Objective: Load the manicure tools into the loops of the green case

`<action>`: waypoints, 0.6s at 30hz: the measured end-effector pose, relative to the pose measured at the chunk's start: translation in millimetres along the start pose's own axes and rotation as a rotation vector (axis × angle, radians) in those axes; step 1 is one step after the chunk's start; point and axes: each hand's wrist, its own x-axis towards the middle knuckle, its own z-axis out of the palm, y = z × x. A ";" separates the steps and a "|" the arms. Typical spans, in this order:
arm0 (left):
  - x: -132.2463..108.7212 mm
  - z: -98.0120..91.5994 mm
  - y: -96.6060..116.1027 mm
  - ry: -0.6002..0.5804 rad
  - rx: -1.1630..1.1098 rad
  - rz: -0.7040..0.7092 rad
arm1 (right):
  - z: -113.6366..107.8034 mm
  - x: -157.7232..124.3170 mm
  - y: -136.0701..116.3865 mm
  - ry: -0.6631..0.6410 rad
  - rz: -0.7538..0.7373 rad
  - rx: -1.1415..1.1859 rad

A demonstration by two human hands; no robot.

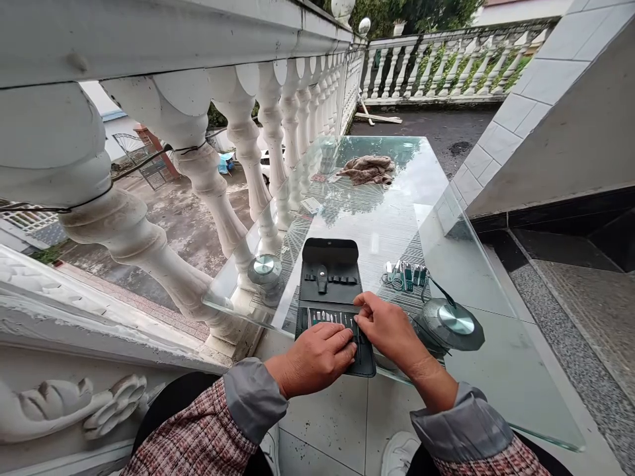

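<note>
A black manicure case (330, 291) lies unfolded on the glass table, near its front edge. Its upper half has elastic loops and a snap strap. Slim metal manicure tools (325, 316) stand in a row in the lower half. My left hand (317, 357) presses on that lower half, fingers together and curled over it. At the right of the row, my right hand (389, 327) is closed in a pinch; what sits between its fingertips is mostly hidden. Right of the case, nail clippers (409, 276) and small scissors (393, 283) lie on the glass.
The glass table (461, 264) rests on round metal-capped supports (456, 317). A crumpled brown cloth (367, 170) lies towards its far end, and a small card (311, 205) lies to the left. A white balustrade (208, 172) runs along the left; a tiled stair wall (526, 119) slants up at right.
</note>
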 end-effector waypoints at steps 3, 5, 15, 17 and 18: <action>1.1 -0.7 0.4 -0.003 -0.005 -0.003 | 0.4 -0.7 3.6 -0.002 -0.019 0.094; 1.8 -1.1 0.5 -0.003 -0.010 -0.008 | 1.6 -1.9 4.0 0.005 -0.031 0.127; -3.5 -11.8 6.4 0.081 -0.002 0.120 | -20.1 -7.6 29.2 0.313 0.198 0.719; -3.2 -10.8 9.0 0.045 0.020 0.135 | -30.5 -10.1 38.9 0.396 0.237 0.775; -2.9 -9.5 10.0 0.031 0.035 0.137 | -34.6 -11.7 43.3 0.428 0.257 0.775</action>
